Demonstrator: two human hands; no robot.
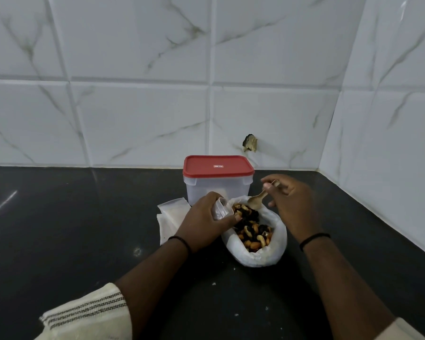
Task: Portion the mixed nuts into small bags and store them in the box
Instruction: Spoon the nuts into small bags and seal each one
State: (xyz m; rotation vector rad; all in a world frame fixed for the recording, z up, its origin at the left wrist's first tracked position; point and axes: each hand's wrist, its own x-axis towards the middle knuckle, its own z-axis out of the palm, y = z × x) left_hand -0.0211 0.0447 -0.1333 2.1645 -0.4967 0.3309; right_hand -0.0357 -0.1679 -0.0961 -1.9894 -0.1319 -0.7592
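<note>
I look down on a polished black stone counter [59, 241], speckled with crumbs, set in a corner of white marble-veined wall tiles [133, 114]; one tile is chipped at about one o'clock from the box. Left to right: flat translucent small bags [168, 217] lie stacked at nine o'clock from the open nut bag. My left hand [204, 222], wrist in a thin black band and a cream knit sleeve [88, 312] lower down the forearm, curls its fingers around one crinkled clear small bag [222, 209], its mouth tipped toward the nuts. Behind, at twelve o'clock, stands the frosted plastic box [217, 190], its red lid [217, 166] pressed on. The soft white bag of mixed nuts [252, 231] sits open, holding pale cashews, brown almonds and dark raisins. My right hand [292, 204], also banded, pinches the handle of a small wooden spoon [257, 201], whose rounded bowl hangs over the far rim of the nuts.
</note>
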